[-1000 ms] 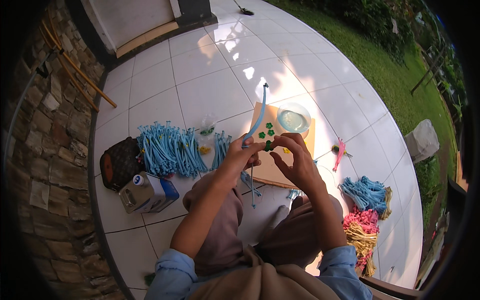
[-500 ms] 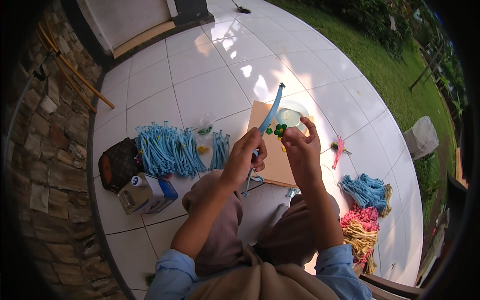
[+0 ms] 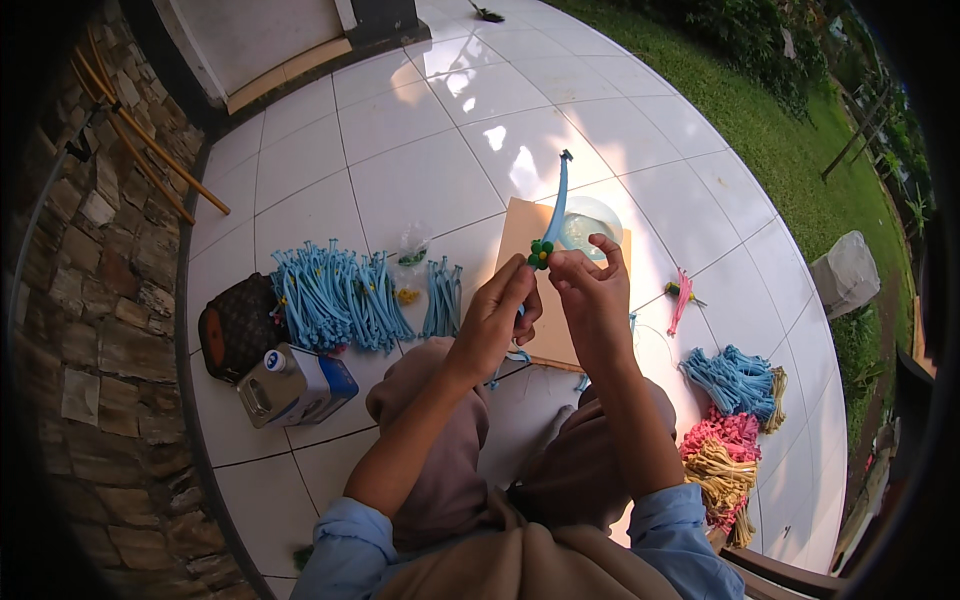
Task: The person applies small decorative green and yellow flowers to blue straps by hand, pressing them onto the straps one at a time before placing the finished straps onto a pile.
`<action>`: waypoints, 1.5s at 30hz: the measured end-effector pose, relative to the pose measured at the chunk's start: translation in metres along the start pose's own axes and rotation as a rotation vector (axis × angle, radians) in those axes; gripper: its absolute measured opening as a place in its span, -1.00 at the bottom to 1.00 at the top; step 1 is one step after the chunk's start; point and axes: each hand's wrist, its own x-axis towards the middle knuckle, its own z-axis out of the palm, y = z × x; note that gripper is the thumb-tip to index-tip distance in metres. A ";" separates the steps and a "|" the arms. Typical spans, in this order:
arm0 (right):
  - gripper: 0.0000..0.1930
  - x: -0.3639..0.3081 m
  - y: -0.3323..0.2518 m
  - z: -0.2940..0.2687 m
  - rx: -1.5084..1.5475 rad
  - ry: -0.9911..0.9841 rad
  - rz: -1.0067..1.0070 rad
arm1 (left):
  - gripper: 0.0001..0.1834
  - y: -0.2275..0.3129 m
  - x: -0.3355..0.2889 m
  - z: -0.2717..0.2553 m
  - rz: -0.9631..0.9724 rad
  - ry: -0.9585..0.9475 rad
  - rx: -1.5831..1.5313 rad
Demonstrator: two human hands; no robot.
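Observation:
My left hand (image 3: 500, 308) grips a flat light-blue fabric strip (image 3: 561, 200) near its lower part, and the strip stands up above my fingers with a dark knotted tip. Against the strip sits a small green flower-shaped piece (image 3: 541, 254) with a yellow centre. My right hand (image 3: 592, 290) pinches that flower between thumb and forefinger, its other fingers partly raised. Both hands are close together over a light-brown board (image 3: 555, 335). Behind them on the board, a clear round bowl (image 3: 590, 225) is partly covered by the strip.
Left on the tiles lie many blue strips (image 3: 340, 298), a smaller blue row (image 3: 441, 300), a clear plastic bag (image 3: 413, 246), a brown pouch (image 3: 240, 325) and a metal can (image 3: 296, 386). Right are a pink strip (image 3: 681, 300) and blue (image 3: 735, 380), pink and tan bundles (image 3: 718, 470).
My right hand has moved left toward my left hand, bringing the green flower against the blue strip. The strip now stands more upright.

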 end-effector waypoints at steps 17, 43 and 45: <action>-0.28 -0.002 0.003 0.009 -0.291 -0.068 -0.285 | -0.65 0.000 0.001 0.000 -0.073 0.034 -0.002; -0.50 0.011 -0.003 -0.005 -0.411 -0.172 -0.165 | -0.70 -0.012 -0.001 0.003 -0.108 0.009 -0.089; -0.47 0.012 -0.006 -0.009 -0.443 -0.199 -0.187 | -0.68 -0.010 0.000 0.001 -0.149 0.024 -0.137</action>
